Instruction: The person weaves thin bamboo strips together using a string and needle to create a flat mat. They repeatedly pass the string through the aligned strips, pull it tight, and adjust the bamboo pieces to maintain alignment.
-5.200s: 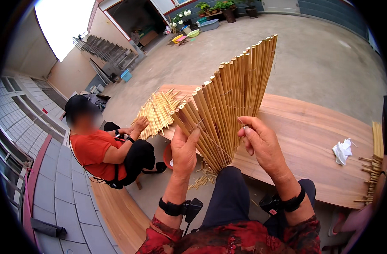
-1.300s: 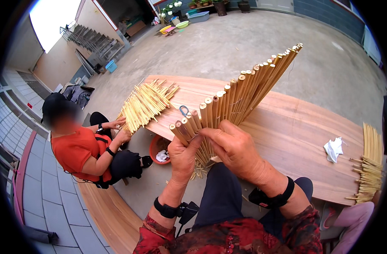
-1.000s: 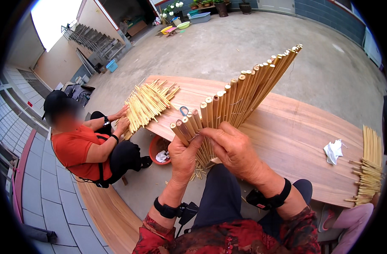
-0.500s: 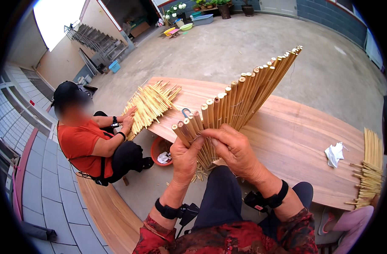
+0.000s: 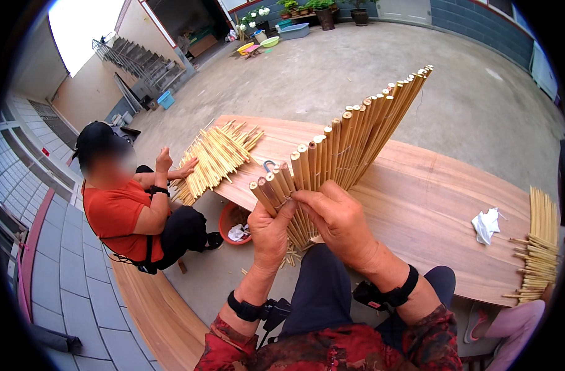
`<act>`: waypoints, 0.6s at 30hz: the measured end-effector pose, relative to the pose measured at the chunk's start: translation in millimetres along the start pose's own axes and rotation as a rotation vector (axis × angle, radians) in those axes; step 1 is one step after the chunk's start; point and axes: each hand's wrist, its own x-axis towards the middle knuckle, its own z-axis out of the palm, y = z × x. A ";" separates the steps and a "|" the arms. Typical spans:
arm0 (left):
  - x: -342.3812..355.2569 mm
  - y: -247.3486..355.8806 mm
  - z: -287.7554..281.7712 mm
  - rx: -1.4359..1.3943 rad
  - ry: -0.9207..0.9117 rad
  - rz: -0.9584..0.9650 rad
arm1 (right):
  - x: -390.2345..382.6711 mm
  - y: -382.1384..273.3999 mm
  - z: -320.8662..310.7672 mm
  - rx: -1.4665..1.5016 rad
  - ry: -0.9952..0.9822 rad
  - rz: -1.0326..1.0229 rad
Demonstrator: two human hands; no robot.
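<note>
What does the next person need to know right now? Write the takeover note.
Left hand: grips the lower left end of the bamboo stick mat.
Right hand: pinches the sticks beside it, fingers at the binding thread.
Mat stands fanned over the wooden table.
Done: a long row already joined.
Left: loose sticks lie at the table's right end; a co-worker handles another pile.

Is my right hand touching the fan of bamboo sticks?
Touching. The head view shows the right hand with its fingers pressed against the lower part of the bamboo sticks.
</note>
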 end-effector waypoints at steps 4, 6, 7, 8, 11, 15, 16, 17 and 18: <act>0.4 -0.6 -1.5 0.023 0.001 0.001 | 1.1 1.1 -3.6 0.093 -0.027 0.049; -0.1 0.1 -0.5 0.019 0.002 -0.004 | 1.1 1.8 -4.9 0.131 -0.026 0.066; -0.3 -0.4 -0.6 0.017 0.002 -0.005 | 1.6 1.4 -5.5 0.129 -0.017 0.060; -0.2 -0.9 -0.8 0.014 0.003 -0.006 | 1.6 1.1 -5.6 0.127 -0.008 0.054; -0.1 0.1 -0.4 0.011 0.005 -0.003 | 1.5 0.6 -3.4 0.123 -0.011 0.068; 0.2 -1.3 -0.4 0.032 0.005 -0.002 | 2.0 -0.8 -5.2 0.098 -0.023 0.071; 0.0 -0.7 -0.1 0.036 0.006 -0.003 | 2.4 -2.3 -5.5 0.095 -0.026 0.073; -0.2 0.1 0.3 0.041 0.007 -0.003 | 2.8 -3.7 -6.0 0.093 -0.029 0.075; -0.7 -0.1 0.5 0.043 0.008 -0.005 | 3.0 -3.8 -7.1 0.077 -0.034 0.068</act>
